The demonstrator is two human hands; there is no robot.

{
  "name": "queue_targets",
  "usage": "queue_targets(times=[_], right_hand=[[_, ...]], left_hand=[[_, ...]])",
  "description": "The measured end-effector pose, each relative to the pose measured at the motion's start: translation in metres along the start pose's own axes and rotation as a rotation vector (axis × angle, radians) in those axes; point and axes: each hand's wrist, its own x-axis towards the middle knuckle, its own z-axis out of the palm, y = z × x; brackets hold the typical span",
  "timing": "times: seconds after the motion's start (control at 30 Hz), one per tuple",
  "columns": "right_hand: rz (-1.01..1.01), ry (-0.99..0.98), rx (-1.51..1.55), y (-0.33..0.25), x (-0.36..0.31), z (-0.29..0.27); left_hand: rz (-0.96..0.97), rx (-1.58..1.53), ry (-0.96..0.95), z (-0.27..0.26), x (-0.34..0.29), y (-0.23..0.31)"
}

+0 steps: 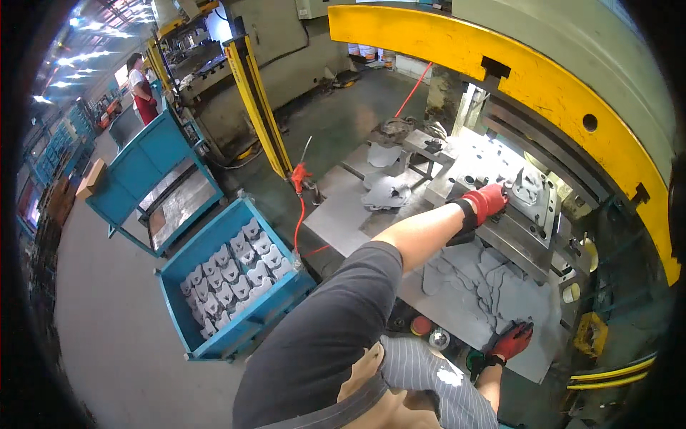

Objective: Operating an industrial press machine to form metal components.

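Observation:
My left hand (488, 204), in a red glove with a dark wrist band, reaches over the press die (471, 166). Its fingers are closed at the near edge of a shaped grey metal part (529, 189) lying on the die. Lower down, my right hand (511, 341), also red-gloved, rests at the edge of a grey work table (525, 366). Its fingers curl down by the flat metal blanks (457, 275) spread over that table; the fingertips are partly hidden. More shaped metal parts (386, 191) lie on a plate left of the die.
A blue bin (176, 314) of stacked formed parts stands at left, with a blue cart (151, 182) behind it. The press's yellow beam (457, 39) arches overhead. A red air gun (300, 177) hangs near a yellow post (257, 107). Another person (141, 89) stands far left.

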Motion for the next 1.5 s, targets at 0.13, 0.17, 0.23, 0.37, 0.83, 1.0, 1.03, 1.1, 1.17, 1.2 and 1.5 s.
queue_targets(times=[0.13,0.17,0.23,0.37,0.83,1.0,1.03,1.1,1.17,1.2,1.5], right_hand=[[-0.028,-0.011,0.059,0.003,0.001,0.004],[0.038,-0.081,0.081,-0.005,0.004,0.003],[-0.021,-0.036,0.034,0.009,0.003,0.021],[0.051,-0.017,-0.009,0.005,-0.001,0.017],[0.076,-0.034,-0.084,-0.001,0.0,0.012],[0.079,-0.029,-0.09,0.013,-0.005,0.022],[0.121,-0.015,-0.122,0.02,-0.005,0.018],[0.103,-0.062,-0.086,0.015,-0.001,0.022],[0.153,0.014,0.072,0.019,0.001,0.022],[0.228,0.031,0.157,0.015,0.003,0.019],[0.682,-0.144,0.032,-0.053,0.022,0.025]], left_hand=[[0.113,-0.102,0.095,-0.037,-0.04,0.018],[0.085,-0.21,0.119,-0.056,-0.068,0.022],[0.01,-0.615,0.03,-0.066,-0.102,-0.02],[-0.099,-0.336,0.269,-0.083,-0.193,-0.068],[-0.418,0.213,0.251,-0.126,-0.235,-0.262],[-0.762,-0.661,-0.202,-0.163,-0.226,-0.255],[-0.425,-0.149,-0.116,-0.154,-0.219,-0.209],[-0.825,-1.027,-0.063,-0.158,-0.233,-0.225],[-0.636,-1.06,0.072,-0.146,-0.232,-0.183],[-0.478,-1.044,0.134,-0.143,-0.241,-0.176],[-0.417,-0.856,0.34,-0.049,-0.27,-0.225]])
